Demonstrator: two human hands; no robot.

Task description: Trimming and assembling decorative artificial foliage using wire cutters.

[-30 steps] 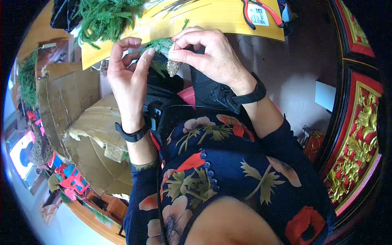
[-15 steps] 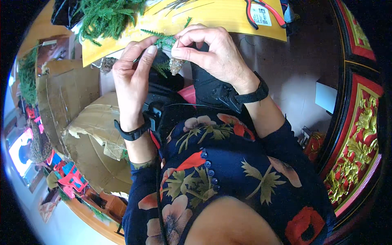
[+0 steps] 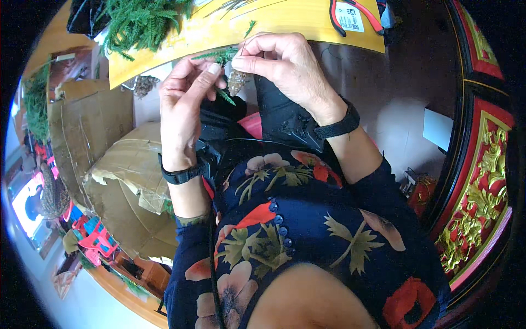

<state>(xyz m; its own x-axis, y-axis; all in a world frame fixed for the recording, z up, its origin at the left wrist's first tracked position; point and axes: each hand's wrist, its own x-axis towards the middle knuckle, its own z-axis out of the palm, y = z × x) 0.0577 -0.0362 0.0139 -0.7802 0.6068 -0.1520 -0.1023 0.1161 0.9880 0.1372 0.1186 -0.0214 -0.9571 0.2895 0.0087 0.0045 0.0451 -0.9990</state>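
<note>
My left hand (image 3: 186, 96) pinches a green artificial fir sprig (image 3: 223, 55) between thumb and fingers, just below the near edge of the yellow tabletop (image 3: 263, 35). Close beside it, my right hand (image 3: 290, 68) has thumb and forefinger closed at the top of a small brown pine cone (image 3: 237, 83). The cone hangs down from that grip, near the sprig's lower leaves. One green tip of foliage rises above my right fingers. Just where the cone and the sprig meet is hidden by my fingers.
A heap of green sprigs (image 3: 142, 24) lies on the tabletop's left, with thin dark wires (image 3: 241, 6) to its right. Red-handled pliers (image 3: 368, 17) rest at the right end. An open cardboard box (image 3: 93, 126) stands at my left; a red and gold carved panel (image 3: 482, 186) is at far right.
My left hand has shifted right, nearer the right hand, and its fingers have curled in around the sprig. The right hand and pine cone have barely moved.
</note>
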